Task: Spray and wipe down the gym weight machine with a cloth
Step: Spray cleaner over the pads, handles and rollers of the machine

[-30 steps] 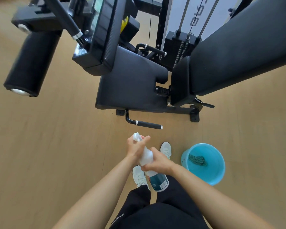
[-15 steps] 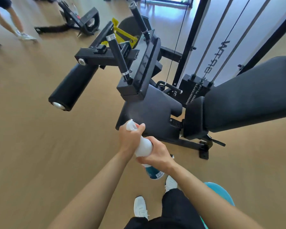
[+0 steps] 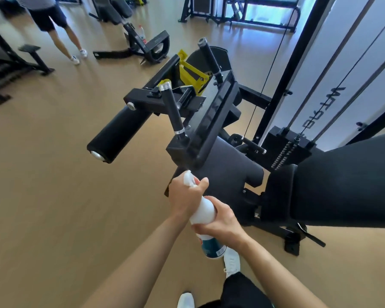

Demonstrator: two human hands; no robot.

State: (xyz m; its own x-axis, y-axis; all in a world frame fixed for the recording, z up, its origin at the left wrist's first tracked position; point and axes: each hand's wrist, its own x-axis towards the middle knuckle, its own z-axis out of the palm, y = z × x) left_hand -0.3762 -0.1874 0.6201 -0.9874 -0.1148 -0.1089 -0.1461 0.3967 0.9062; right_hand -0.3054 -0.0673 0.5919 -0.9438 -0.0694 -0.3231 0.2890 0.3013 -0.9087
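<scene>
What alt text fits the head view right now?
Both hands hold a white spray bottle aimed at a black gym weight machine: left hand on the trigger head, right hand round the body. A roller pad juts left; another person stands far back on the wooden floor.

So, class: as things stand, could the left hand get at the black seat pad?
Probably yes: the seat pad looks just beyond the left hand, with nothing between them. But that hand grips the head of the spray bottle, so it would have to let go first.
</scene>
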